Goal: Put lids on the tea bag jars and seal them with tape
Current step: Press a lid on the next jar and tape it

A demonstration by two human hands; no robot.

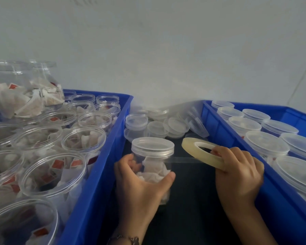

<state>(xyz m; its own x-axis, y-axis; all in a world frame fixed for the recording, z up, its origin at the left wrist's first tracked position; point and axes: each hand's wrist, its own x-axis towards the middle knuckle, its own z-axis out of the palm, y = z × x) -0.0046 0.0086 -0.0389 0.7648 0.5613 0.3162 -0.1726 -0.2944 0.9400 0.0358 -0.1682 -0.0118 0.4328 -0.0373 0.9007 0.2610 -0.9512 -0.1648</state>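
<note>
The jar [151,167], clear plastic with tea bags inside and a lid [152,145] already seated on it, stood on the dark surface [193,200] between two blue crates, and the left hand [140,184] gripped it from the near side, thumb curled round the right of its body and fingers round the left. A strip of clear tape [181,159] ran taut from the jar wall just under the lid across to the tape roll [202,152], which the right hand [240,175] held tilted just beside the jar, fingers hooked through its core and over its outer edge. The lid step for this jar looked done and the sealing was in hand: the tape end seemed to be stuck at the seam, though how far round it reached could not be told. The next move probably called for turning the jar, or carrying the roll round it, with the strip kept tight and level on the lid's lower edge, then a clean tear. Beyond the hands, loose lids [155,127] lay heaped at the far end of the gap. The left crate [95,183] held open jars of tea bags [83,140] with no lids, and the right crate [224,128] held lidded jars [267,145].
</note>
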